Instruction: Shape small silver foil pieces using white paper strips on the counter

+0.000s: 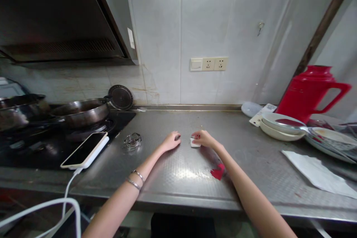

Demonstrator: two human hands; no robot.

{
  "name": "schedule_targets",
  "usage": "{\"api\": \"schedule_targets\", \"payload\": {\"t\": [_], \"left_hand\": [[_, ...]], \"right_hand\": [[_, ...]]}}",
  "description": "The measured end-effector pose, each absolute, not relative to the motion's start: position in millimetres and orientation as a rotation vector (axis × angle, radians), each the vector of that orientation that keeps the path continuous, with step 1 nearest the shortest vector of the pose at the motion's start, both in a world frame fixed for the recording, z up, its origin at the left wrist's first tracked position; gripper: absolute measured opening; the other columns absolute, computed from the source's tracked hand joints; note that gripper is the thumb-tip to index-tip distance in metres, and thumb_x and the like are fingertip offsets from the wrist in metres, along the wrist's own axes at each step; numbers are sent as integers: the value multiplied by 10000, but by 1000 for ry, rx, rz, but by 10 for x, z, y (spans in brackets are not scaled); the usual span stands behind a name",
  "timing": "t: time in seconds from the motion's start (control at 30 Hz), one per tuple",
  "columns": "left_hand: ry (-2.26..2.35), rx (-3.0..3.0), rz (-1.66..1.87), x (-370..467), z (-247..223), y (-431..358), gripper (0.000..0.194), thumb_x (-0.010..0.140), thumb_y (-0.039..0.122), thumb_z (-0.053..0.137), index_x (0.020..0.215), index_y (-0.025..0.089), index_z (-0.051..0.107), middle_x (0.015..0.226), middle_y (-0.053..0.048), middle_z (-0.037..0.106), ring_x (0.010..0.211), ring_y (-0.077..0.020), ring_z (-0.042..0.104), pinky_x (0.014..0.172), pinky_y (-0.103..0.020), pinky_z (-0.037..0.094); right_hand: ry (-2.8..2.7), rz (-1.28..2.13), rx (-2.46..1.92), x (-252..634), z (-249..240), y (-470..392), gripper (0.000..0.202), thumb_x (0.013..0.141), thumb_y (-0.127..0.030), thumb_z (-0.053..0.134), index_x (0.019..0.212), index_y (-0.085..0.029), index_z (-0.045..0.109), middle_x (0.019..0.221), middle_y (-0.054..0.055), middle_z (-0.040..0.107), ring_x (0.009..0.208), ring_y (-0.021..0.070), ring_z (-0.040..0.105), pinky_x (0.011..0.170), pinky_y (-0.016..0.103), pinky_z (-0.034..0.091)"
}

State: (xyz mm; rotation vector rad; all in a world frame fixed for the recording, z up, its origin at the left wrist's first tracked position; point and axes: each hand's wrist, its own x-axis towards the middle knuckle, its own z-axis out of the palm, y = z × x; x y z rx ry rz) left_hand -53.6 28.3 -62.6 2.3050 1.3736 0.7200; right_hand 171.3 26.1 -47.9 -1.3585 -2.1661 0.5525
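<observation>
My left hand (170,141) rests on the steel countertop (178,189) with its fingers curled in. A small dark thing (177,138) shows at its fingertips, too small to name. Just to the right, my right hand (204,138) pinches a small white piece (195,142) that looks like folded tissue, held at the counter surface. Beside my right forearm lies a crumpled red scrap (217,171), partly behind the arm. To the left of my left hand sits a round metal wire ring (132,140).
At left, a phone (85,150) with a white cable leans by the stove, where a pan (82,113) and a pot (21,111) stand. At right are a red thermos jug (308,91), stacked bowls (281,132), plates (334,139) and a white paper sheet (318,173).
</observation>
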Motion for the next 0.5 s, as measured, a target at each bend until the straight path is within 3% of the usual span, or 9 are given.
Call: {"api": "schedule_targets", "payload": {"t": [0.27, 0.5], "left_hand": [[1303, 2160, 904, -536, -640, 255, 295, 767, 195, 570, 1041, 123, 653, 1198, -142, 613, 1211, -273, 490, 1068, -416, 313], [986, 1846, 1026, -413, -514, 172, 473, 743, 289, 661, 1165, 97, 567, 1148, -157, 644, 1028, -219, 625, 901, -332, 477]], "right_hand": [[-2044, 659, -1269, 1667, -430, 247, 175, 664, -246, 606, 718, -118, 712, 543, -3, 591, 544, 123, 511, 532, 224, 341], [-1774, 790, -1118, 1555, -358, 243, 353, 706, -489, 567, 757, -142, 607, 682, 34, 612, 574, 130, 541, 510, 236, 420]]}}
